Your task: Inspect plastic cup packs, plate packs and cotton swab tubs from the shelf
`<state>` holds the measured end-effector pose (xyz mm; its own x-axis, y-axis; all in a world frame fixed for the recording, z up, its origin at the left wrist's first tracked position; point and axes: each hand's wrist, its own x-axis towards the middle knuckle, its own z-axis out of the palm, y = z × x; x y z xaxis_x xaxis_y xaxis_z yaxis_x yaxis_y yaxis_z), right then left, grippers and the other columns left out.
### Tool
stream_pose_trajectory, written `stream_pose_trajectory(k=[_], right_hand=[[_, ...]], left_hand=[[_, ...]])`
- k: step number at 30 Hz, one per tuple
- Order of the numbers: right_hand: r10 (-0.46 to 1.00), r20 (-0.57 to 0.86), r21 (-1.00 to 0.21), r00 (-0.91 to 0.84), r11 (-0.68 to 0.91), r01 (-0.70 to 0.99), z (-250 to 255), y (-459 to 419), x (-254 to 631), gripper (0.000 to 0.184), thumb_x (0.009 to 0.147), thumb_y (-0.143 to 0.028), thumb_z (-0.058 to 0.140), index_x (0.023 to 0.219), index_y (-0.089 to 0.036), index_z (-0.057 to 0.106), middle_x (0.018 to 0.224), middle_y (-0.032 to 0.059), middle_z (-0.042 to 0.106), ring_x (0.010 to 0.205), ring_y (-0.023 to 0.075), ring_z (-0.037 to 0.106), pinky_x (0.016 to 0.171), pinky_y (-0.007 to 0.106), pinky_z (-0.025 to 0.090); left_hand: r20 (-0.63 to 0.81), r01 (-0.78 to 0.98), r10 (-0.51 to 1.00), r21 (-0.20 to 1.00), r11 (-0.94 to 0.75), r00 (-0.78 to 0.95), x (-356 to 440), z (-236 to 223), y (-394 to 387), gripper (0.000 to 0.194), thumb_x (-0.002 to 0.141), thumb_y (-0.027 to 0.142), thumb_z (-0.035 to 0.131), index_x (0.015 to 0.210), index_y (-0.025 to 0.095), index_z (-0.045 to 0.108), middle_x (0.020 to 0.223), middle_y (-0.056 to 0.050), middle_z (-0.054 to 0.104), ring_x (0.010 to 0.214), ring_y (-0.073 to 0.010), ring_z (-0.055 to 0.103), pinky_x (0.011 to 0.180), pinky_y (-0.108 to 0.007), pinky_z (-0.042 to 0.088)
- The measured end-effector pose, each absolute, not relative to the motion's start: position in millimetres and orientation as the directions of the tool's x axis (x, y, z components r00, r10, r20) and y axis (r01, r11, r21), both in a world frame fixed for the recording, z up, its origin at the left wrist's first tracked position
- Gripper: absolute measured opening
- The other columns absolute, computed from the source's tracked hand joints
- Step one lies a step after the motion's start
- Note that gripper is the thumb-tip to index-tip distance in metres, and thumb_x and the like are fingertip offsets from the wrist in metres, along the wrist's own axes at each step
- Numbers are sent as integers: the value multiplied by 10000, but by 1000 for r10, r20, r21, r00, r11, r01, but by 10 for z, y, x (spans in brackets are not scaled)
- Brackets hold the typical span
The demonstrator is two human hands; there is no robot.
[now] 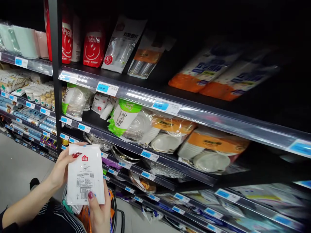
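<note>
A flat white plastic packet (85, 179) with a red logo, small print and a barcode faces me. My left hand (63, 168) grips its upper left edge, the thumb with a dark red nail lying across the front and the fingers behind it. Lower down, my right hand (100, 210) pinches the bottom right corner, thumb on the front near the barcode. What is inside the packet cannot be seen. Below it, partly covered by the hands, is a shopping basket (114, 207) holding orange and other bagged goods.
Black store shelves with price tags (107, 89) run along the front and right. They carry red cup packs (94, 48), bagged disposable cups (123, 45), bagged bowls (136, 121) and orange-and-white packs (206, 68). A dark shelf post (56, 71) stands at left. Grey floor (19, 168) shows lower left.
</note>
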<state>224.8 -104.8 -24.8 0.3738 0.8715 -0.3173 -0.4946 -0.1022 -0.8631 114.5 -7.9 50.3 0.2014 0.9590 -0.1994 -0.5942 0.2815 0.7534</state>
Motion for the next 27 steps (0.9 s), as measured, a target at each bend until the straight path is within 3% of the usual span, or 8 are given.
stream_pose_trajectory(k=[3, 8, 13, 22, 24, 26, 27], right_hand=[[895, -258, -891, 363, -76, -447, -180, -1004, 2244, 679, 599, -520, 802, 1155, -190, 593, 1083, 88, 703, 968, 267, 661, 820, 352, 536], [937, -179, -906, 300, -39, -420, -155, -941, 2266, 602, 611, -500, 789, 1106, -203, 617, 965, 55, 719, 869, 243, 672, 772, 335, 537], [907, -223, -891, 356, -42, -452, -340, -955, 2270, 711, 557, -503, 825, 1158, -190, 608, 1105, 92, 697, 995, 277, 651, 888, 404, 520], [967, -138, -912, 213, -41, -409, -479, -962, 2413, 668, 631, -482, 784, 1202, -206, 576, 1110, 108, 691, 993, 292, 663, 842, 414, 554], [962, -73, -960, 263, 4, -279, -516, -957, 2429, 634, 657, -480, 762, 1188, -181, 587, 1097, 116, 688, 979, 298, 662, 822, 415, 559], [905, 52, -996, 423, 75, -38, -525, -939, 2398, 576, 701, -457, 734, 1175, -161, 593, 1094, 122, 679, 974, 294, 653, 834, 423, 550], [847, 152, -987, 510, 103, 124, -515, -924, 2370, 547, 722, -422, 729, 1183, -162, 589, 1094, 124, 675, 971, 290, 650, 840, 427, 546]], left_hand=[[-206, -564, 974, 795, 223, 94, 1103, 484, -21, 286, 611, 378, 794, 786, 153, 771, 811, -56, 749, 651, -163, 659, 584, -214, 524], [-259, -548, 966, 806, 225, 17, 1039, 444, 26, 354, 549, 461, 836, 505, 145, 683, 474, -14, 643, 411, -112, 539, 399, -185, 396], [-278, -492, 960, 840, 226, -34, 1053, 503, -27, 416, 519, 528, 840, 568, 129, 731, 436, -8, 617, 391, -97, 509, 393, -174, 369], [-227, -449, 974, 871, 198, -11, 1040, 472, -51, 395, 628, 526, 791, 598, 135, 741, 453, -9, 620, 403, -106, 509, 393, -182, 373], [-178, -448, 984, 879, 164, 9, 1058, 447, -37, 352, 711, 501, 744, 734, 150, 770, 591, -35, 695, 484, -133, 580, 462, -204, 444], [-70, -460, 998, 886, 59, -5, 1106, 400, -58, 348, 803, 471, 671, 1037, 222, 738, 1005, -69, 742, 817, -198, 682, 715, -259, 533], [-12, -464, 1000, 886, 1, -20, 1140, 366, -90, 406, 830, 469, 643, 1188, 278, 661, 1237, -61, 662, 1046, -223, 639, 870, -287, 508]])
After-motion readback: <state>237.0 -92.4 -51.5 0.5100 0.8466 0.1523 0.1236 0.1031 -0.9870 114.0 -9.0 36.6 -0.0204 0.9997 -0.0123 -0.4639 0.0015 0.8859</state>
